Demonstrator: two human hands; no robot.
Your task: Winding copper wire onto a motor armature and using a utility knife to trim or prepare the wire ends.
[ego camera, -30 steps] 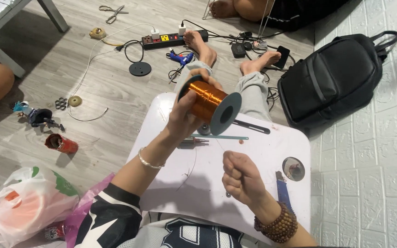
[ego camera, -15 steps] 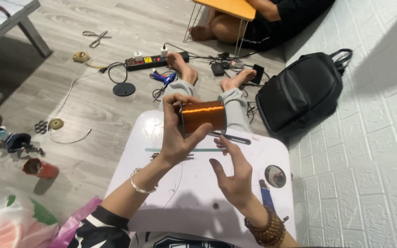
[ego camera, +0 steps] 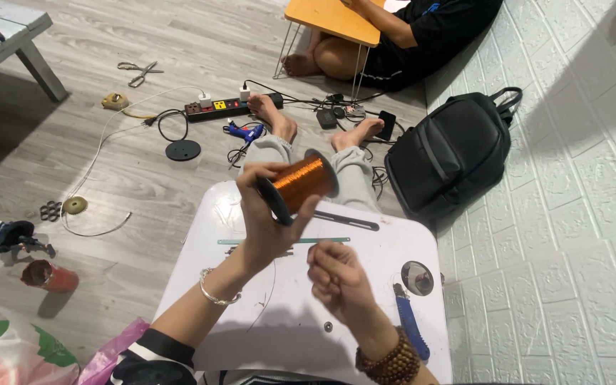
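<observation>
My left hand [ego camera: 269, 221] holds up a spool of copper wire [ego camera: 301, 184] with black end discs, above the small white lap table [ego camera: 365, 321]. The spool is tilted, its right end higher. My right hand [ego camera: 336, 278] is below it with the fingers curled together as if pinching; a thin wire there is too fine to make out. On the table lie a thin green strip [ego camera: 286, 241], a black flat bar [ego camera: 347, 219], a blue-handled cutter [ego camera: 411, 324] and a round dark disc [ego camera: 417, 278].
A black backpack [ego camera: 458, 153] leans by the white wall at right. On the wood floor are a power strip [ego camera: 233, 107], cables, a blue glue gun [ego camera: 245, 131], scissors [ego camera: 139, 70] and small parts at left. Another person sits behind an orange table [ego camera: 333, 18].
My left hand turned the spool from end-on to sideways, then tilted it. My right hand rose toward the spool, then dropped back and curled. The view shifted down the floor.
</observation>
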